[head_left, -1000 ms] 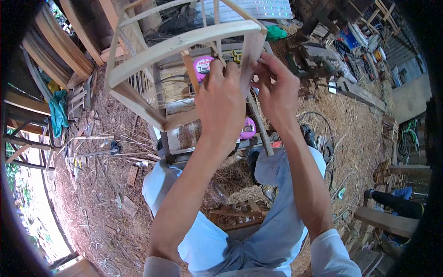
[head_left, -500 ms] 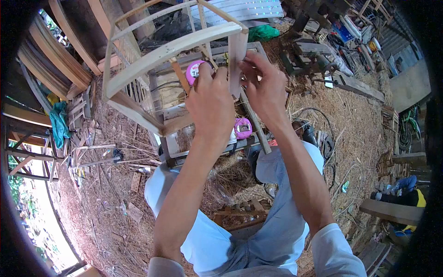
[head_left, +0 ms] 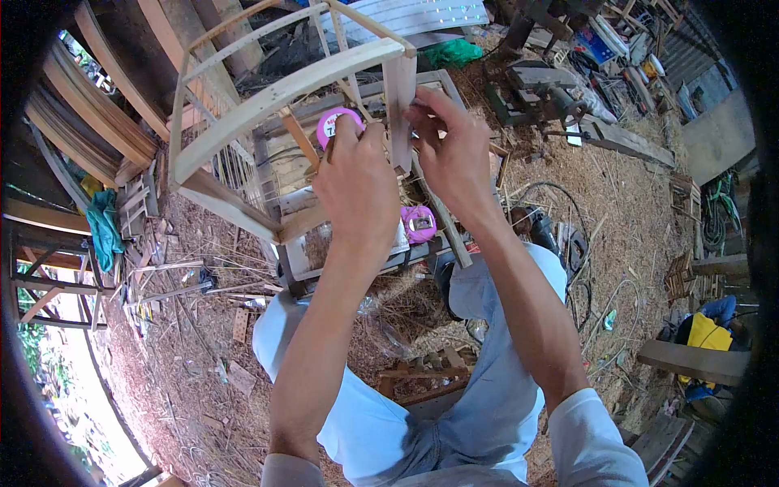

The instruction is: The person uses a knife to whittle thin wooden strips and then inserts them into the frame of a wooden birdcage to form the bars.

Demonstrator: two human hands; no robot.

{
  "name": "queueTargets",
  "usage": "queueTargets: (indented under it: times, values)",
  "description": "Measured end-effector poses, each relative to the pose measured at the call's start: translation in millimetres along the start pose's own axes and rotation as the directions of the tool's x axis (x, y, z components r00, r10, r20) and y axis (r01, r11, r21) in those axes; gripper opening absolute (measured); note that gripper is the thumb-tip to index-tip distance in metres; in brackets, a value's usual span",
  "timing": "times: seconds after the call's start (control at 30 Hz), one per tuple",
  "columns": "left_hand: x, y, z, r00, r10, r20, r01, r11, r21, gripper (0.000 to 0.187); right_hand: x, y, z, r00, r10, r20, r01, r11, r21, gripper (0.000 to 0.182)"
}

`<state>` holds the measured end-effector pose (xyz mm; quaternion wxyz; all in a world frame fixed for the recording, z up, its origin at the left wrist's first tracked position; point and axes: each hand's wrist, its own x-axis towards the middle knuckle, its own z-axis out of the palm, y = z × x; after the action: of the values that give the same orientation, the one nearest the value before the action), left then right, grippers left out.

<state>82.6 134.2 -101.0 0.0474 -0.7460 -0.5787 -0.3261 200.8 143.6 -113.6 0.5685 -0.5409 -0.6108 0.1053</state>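
Note:
My left hand (head_left: 357, 183) is closed around a round pink tape measure (head_left: 329, 126), held inside a pale wooden frame with a curved top rail (head_left: 284, 93) and thin bars on its left side. Just right of it, my right hand (head_left: 456, 154) has its fingers curled in a pinch at the edge of the frame's upright board (head_left: 398, 105). Whatever lies between those fingertips is hidden. A second pink tape measure (head_left: 420, 225) rests below, between my forearms, on the low wooden stand (head_left: 442, 211) under the frame.
Wood shavings (head_left: 195, 341) and offcuts cover the ground. Curved timber pieces (head_left: 97, 105) lean at the left. A metal vise-like machine (head_left: 552, 101) stands at the upper right, and a dark power tool (head_left: 531, 231) with a cable lies by my right knee. A yellow-and-blue bundle (head_left: 707, 337) is at far right.
The frame and both hands appear slightly further left in view. My left hand keeps hold of the tape measure, and my right fingers stay at the upright board.

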Motion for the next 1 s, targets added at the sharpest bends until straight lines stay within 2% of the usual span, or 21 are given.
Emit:
queueTargets:
  times: [0.27,0.4,0.67,0.77,0.83,0.9,0.97,1.0]
  values:
    - [-0.1,-1.2,-1.0,1.0,0.004,0.021,-0.003,1.0,-0.01,0.014,0.2,0.6,2.0,0.999,0.036,0.017,-0.036,0.999,0.001,0.032]
    - [0.2,-1.9,0.1,1.0,0.029,-0.008,-0.029,0.999,-0.015,0.013,0.2,-1.5,0.7,0.999,0.029,0.038,-0.028,0.999,-0.045,0.026]
    - [1.9,1.4,0.1,1.0,-0.016,0.01,0.016,1.0,-0.003,0.009,-0.4,0.8,-0.1,0.999,0.024,0.049,-0.02,0.997,-0.069,0.026]
    - [1.9,1.4,-0.1,1.0,-0.004,0.016,0.003,1.0,0.013,0.009,-0.6,2.4,0.7,0.998,-0.068,0.016,0.069,0.993,-0.094,0.026]
    - [1.1,1.5,0.6,1.0,0.006,0.005,-0.006,1.0,0.012,0.009,-0.4,1.5,1.3,0.999,0.009,0.037,-0.007,0.999,-0.053,0.03]
    - [0.9,1.8,-0.3,1.0,0.015,-0.004,-0.015,1.0,0.012,0.01,-0.6,0.9,0.9,0.999,0.015,0.046,-0.012,0.998,-0.055,0.031]
    - [2.9,4.3,-3.8,0.994,-0.059,0.09,0.061,0.998,-0.022,0.025,-0.3,0.9,0.3,0.998,0.019,0.052,-0.016,0.998,-0.06,0.032]
    - [3.4,4.8,-4.5,0.994,-0.059,0.089,0.061,0.998,-0.021,0.025,-0.2,0.7,0.6,0.998,0.025,0.049,-0.022,0.999,-0.047,0.032]
